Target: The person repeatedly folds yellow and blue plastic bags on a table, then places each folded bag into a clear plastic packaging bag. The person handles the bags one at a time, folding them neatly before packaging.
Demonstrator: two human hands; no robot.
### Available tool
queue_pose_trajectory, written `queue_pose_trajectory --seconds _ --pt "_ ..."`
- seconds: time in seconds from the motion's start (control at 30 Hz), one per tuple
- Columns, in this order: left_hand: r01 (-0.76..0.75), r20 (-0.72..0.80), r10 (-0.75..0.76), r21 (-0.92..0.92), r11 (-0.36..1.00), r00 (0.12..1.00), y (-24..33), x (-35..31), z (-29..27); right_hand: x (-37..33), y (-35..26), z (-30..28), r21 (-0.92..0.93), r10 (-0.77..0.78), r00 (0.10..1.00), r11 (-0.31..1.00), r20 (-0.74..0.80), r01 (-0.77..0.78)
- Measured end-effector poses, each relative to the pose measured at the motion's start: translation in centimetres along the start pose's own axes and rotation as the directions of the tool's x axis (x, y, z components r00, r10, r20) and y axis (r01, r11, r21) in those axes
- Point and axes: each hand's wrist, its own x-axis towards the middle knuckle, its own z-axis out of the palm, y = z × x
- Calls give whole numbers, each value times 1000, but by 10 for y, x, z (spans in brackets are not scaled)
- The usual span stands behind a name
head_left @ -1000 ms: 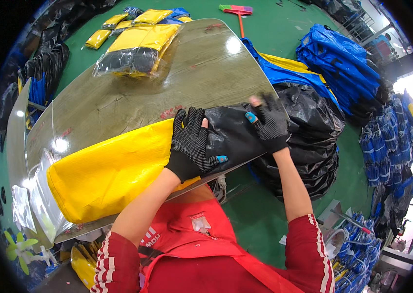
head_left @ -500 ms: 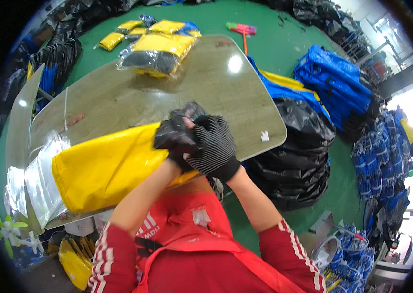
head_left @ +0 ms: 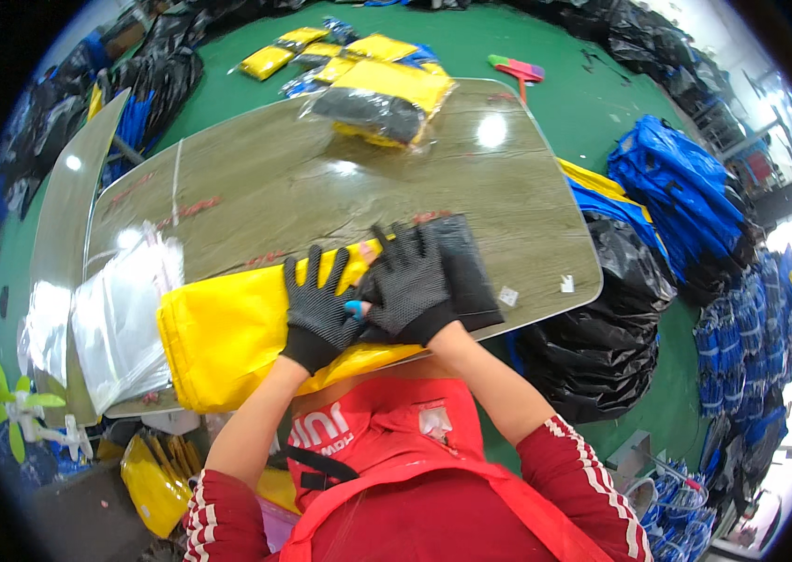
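A glossy yellow folded sheet-like piece (head_left: pixel 218 318) lies along the near edge of the table (head_left: pixel 274 187), with a black folded section (head_left: pixel 466 272) at its right end. My left hand (head_left: pixel 319 304), in a dark dotted glove, lies with fingers spread on the yellow part. Beside it, my right hand (head_left: pixel 405 281), gloved in the same way, presses flat with fingers apart where yellow meets black. A bit of blue shows at a left fingertip. Neither hand grips anything.
Clear plastic bags (head_left: pixel 129 314) lie at the table's left. A packed yellow-and-black bundle (head_left: pixel 382 98) sits at its far edge, with wrapped yellow packets (head_left: pixel 267 62) on the floor beyond. Black stacked material (head_left: pixel 593 347) and a blue pile (head_left: pixel 672 192) stand to the right.
My hands were closed together over the bunched black end. Now they are apart with spread fingers, and the black section lies flattened on the table. The whole view has shifted slightly.
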Motion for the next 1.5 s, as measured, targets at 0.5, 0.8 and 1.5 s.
queue_pose_trajectory --seconds 0.5,0.8,1.5 --pt "575 338 -832 -818 -28 440 -146 -205 -59 32 -102 52 -112 205 963 976 174 -187" --pt "315 546 -572 -832 -456 612 -106 -154 -139 -15 -79 56 29 -207 918 973 -339 230" --pt "-445 14 447 -83 892 894 104 120 -23 -110 -54 -4 375 89 994 925 -57 -62"
